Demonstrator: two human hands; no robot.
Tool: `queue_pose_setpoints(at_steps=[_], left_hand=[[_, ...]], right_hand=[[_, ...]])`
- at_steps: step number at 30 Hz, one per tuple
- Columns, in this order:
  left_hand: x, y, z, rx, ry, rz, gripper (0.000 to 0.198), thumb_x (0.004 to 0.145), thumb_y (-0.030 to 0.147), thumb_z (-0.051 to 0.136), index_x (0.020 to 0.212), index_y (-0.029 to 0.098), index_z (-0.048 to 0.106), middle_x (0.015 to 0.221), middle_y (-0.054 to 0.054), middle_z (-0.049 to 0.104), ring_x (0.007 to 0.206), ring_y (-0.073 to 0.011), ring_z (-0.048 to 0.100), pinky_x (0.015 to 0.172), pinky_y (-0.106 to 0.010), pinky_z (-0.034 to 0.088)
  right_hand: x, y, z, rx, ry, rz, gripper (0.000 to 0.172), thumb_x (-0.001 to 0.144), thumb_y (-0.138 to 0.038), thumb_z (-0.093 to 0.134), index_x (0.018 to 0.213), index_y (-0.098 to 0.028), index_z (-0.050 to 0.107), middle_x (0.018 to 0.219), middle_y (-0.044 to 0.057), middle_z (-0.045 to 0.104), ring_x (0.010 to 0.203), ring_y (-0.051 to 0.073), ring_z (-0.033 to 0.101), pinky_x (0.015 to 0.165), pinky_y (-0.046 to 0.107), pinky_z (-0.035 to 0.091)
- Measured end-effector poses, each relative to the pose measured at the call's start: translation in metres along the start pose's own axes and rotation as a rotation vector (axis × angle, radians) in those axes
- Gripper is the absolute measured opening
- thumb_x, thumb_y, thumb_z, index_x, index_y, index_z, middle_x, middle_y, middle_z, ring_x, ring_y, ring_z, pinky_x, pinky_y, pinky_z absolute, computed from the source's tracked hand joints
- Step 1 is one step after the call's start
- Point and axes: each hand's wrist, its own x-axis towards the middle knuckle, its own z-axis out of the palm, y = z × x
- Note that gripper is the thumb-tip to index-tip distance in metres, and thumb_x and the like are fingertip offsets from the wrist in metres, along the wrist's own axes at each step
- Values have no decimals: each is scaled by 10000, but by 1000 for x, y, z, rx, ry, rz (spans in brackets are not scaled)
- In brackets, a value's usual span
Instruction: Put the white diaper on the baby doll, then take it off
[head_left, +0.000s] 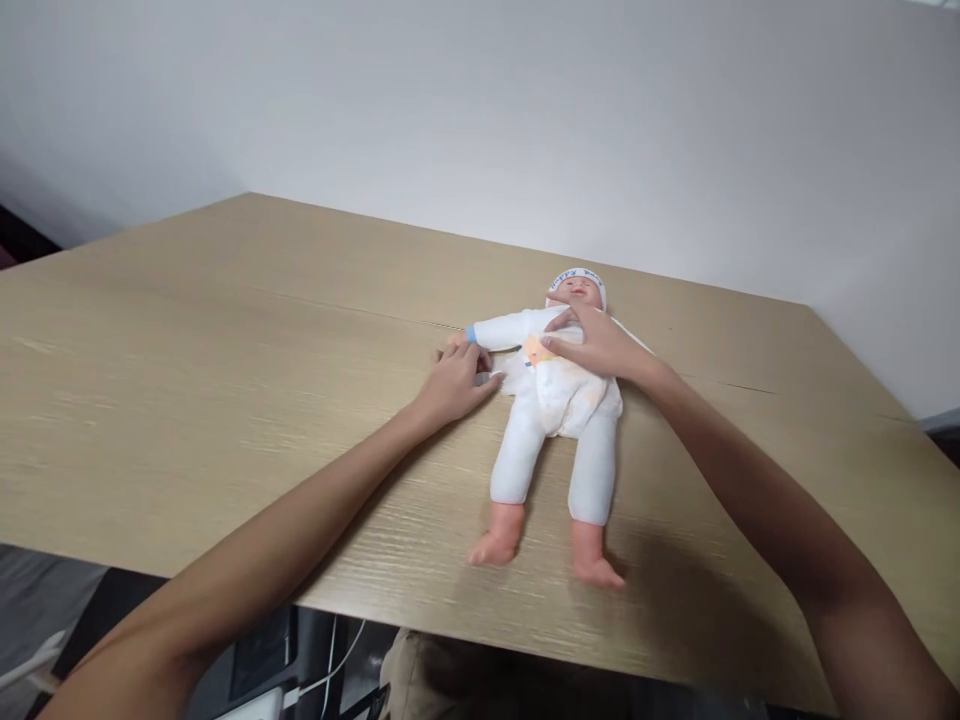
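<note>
Directly under half-open right hand (596, 340): front of white diaper with orange print (566, 392); can't tell if gripping. At loosely curled left hand (457, 382): same diaper's side flap (515, 374), can't tell grip either. Lying across hips of white-clothed baby doll (520, 445), face-up on pale wood-grain table (225, 400).

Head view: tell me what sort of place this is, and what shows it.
Probably an office or workroom, though little of it shows: a wood-coloured table before a plain pale wall, a white cable below the table's near edge. The doll on the table doesn't settle it.
</note>
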Motion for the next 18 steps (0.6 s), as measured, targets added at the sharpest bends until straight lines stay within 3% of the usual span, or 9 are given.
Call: queue_pose_setpoints(at_steps=[3,6,11,15,18], left_hand=[[0,1,-1,-43,-47,-42,319,1005,542,623,979,229,563,1175,-121,721,1189,-364,615,1032,-503,387],[1,2,-5,-118,-66,-91,310,979,522,659,939,231,562,1129,-100,729,1173,-356,618,1024,-490,395],[1,6,-10,-250,-46,-136,277,929,472,703,893,237,563,980,-62,714,1071,-325,627,967,-462,432],[-2,12,-10,-542,-4,-136,278,901,446,723,937,238,543,895,-16,645,845,-223,602,792,-364,454],[-2,17,-10,-800,16,-147,335,886,452,762,1007,242,529,821,27,582,745,-173,564,724,-322,427]], right_hand=[[23,7,2,-42,-52,17,604,936,-384,774,1502,-204,665,1161,90,803,1127,303,742,1034,456,557],[30,12,8,-30,-38,-22,420,960,-356,714,1341,-185,752,1094,94,784,1054,288,730,972,443,559],[17,-12,3,-112,8,-224,294,1028,-323,598,1225,-236,798,1207,112,801,1184,333,707,1116,524,509],[8,-39,-9,-159,-278,-398,349,1032,-279,535,1228,-265,824,1314,83,818,1268,336,692,1189,541,464],[9,-38,-7,-177,-425,-426,384,1039,-280,492,1187,-251,846,1284,68,838,1231,318,712,1269,563,389]])
